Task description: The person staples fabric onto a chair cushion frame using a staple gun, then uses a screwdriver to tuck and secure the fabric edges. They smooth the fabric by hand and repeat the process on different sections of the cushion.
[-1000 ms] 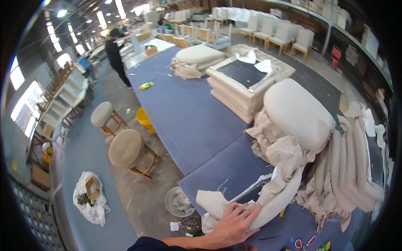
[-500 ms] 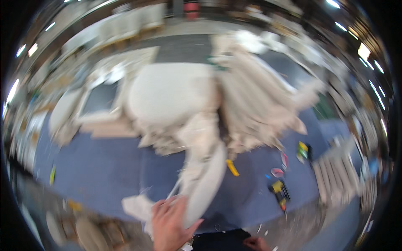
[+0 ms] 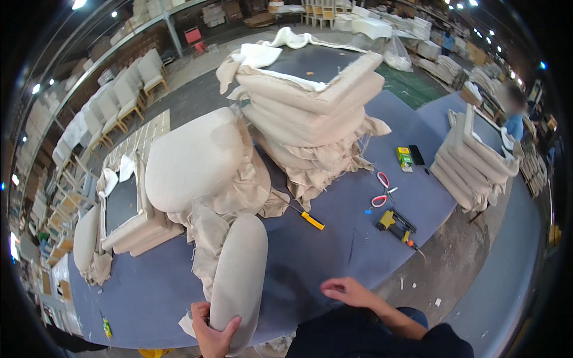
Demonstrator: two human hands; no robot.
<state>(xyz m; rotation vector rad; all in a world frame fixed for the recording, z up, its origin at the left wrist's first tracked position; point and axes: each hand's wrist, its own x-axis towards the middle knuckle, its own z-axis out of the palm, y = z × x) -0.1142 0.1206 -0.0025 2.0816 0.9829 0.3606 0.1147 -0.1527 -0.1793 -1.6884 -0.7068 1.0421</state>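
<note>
My left hand (image 3: pixel 215 333) is wrapped around the near end of a beige upholstered seat cushion (image 3: pixel 243 271), with the thumb on its top face. The cushion stands on its edge near the front of the blue-grey table (image 3: pixel 310 256), loose fabric (image 3: pixel 209 238) hanging along its left side. Just over the table's front edge, my right hand (image 3: pixel 349 292) hovers with loosely bent fingers and holds nothing. Behind the held cushion, a larger rounded cushion (image 3: pixel 194 158) leans on a pile. A yellow-handled screwdriver (image 3: pixel 311 220) lies to the right of the held cushion.
A tall stack of beige cushions (image 3: pixel 316 119) stands at the back, and another stack (image 3: pixel 474 158) at the right edge. Red-handled scissors (image 3: pixel 381 190), a yellow-black staple gun (image 3: pixel 397 227) and a green-yellow box (image 3: pixel 405 158) lie on the right. A person (image 3: pixel 514 113) is beyond the table.
My view has swung to the right and is sharper. My left hand has gone from spread on the cushion to gripping its near end. My right hand has come up over the table edge.
</note>
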